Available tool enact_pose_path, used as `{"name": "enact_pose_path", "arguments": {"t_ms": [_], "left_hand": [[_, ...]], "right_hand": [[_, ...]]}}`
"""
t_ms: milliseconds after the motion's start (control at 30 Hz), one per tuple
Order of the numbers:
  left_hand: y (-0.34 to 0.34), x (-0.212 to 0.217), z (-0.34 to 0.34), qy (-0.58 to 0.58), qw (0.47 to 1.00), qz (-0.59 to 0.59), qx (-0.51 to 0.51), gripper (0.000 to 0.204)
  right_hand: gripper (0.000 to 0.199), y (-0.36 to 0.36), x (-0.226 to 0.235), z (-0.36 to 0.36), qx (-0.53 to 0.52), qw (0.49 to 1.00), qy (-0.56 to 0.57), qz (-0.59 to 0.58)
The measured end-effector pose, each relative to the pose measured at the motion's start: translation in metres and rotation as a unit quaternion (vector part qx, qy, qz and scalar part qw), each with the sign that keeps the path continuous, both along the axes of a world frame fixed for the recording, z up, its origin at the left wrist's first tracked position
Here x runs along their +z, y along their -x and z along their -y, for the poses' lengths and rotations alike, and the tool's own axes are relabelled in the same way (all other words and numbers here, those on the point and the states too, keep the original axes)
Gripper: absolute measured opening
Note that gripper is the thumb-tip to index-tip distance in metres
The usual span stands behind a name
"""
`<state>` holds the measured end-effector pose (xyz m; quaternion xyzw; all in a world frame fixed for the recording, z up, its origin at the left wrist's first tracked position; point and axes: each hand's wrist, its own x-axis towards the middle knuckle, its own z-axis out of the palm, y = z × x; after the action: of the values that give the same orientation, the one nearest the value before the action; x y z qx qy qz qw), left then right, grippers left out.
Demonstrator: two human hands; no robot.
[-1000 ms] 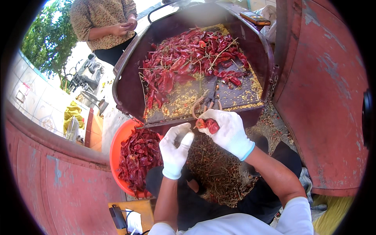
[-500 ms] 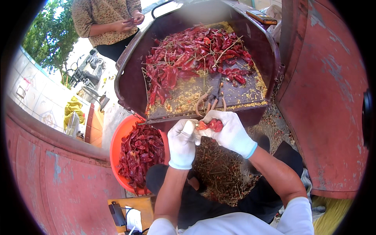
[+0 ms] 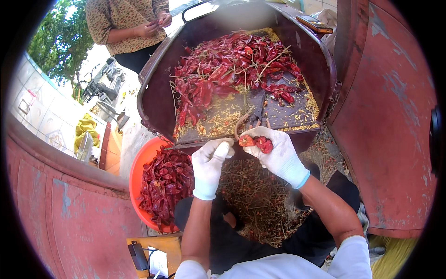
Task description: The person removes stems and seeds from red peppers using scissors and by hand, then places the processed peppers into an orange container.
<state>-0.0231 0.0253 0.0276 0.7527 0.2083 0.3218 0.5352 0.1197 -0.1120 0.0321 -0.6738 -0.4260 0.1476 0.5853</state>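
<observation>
**Gloved hands work a red chilli over the pan's near rim**

At 6 o'clock, the person's own dark-clad lap carries a heap of dry stems (image 3: 260, 204). Both forearms rise from the lower edge in white gloves. The left hand (image 3: 209, 165) sits just below centre, its fingers curled narrow with the thumb tip pointing toward 1 o'clock, next to the chilli; whether it touches the chilli cannot be told. The right hand (image 3: 276, 153), just beside it at 3 o'clock, has its fingers closed on a red chilli (image 3: 255, 142), held at the near rim of the big dark pan (image 3: 153, 93).

At 9 o'clock from the hands an orange tub (image 3: 134, 172) holds dark red chillies. Beyond the hands, scissors (image 3: 253, 118) lie on the pan's floor among yellow seeds. Further on, toward 12 o'clock, a pile of chillies (image 3: 232, 65) fills the pan's far half. At 11 o'clock stands another person (image 3: 127, 23), hands together at the chest.
</observation>
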Motion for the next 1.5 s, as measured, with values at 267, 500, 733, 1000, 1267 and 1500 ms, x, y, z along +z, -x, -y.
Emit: {"name": "enact_pose_path", "arguments": {"t_ms": [267,500,733,1000,1267,1500], "left_hand": [[-0.038,-0.023,-0.041,-0.347,0.926,-0.137,0.051,0.026],[-0.076,-0.043,-0.030,-0.488,0.844,-0.216,0.056,0.044],[-0.079,-0.038,-0.023,-0.490,0.813,-0.313,0.042,0.063],[-0.072,-0.046,-0.015,-0.371,0.844,-0.388,0.027,0.055],[-0.038,-0.031,-0.054,0.265,0.948,-0.081,-0.159,0.068],[-0.035,-0.024,-0.028,0.151,0.971,0.062,-0.173,0.078]], "right_hand": [[0.027,-0.033,0.025,0.012,-0.045,0.996,0.008,-0.072],[0.027,-0.053,0.036,0.024,-0.094,0.987,-0.012,-0.131],[0.025,-0.063,0.025,0.024,-0.133,0.990,0.039,-0.006],[0.026,-0.066,0.017,0.021,-0.134,0.989,0.034,0.048],[0.027,-0.070,0.024,0.027,-0.142,0.989,0.037,0.031],[0.026,-0.070,0.021,0.026,-0.127,0.991,0.030,0.018]]}}
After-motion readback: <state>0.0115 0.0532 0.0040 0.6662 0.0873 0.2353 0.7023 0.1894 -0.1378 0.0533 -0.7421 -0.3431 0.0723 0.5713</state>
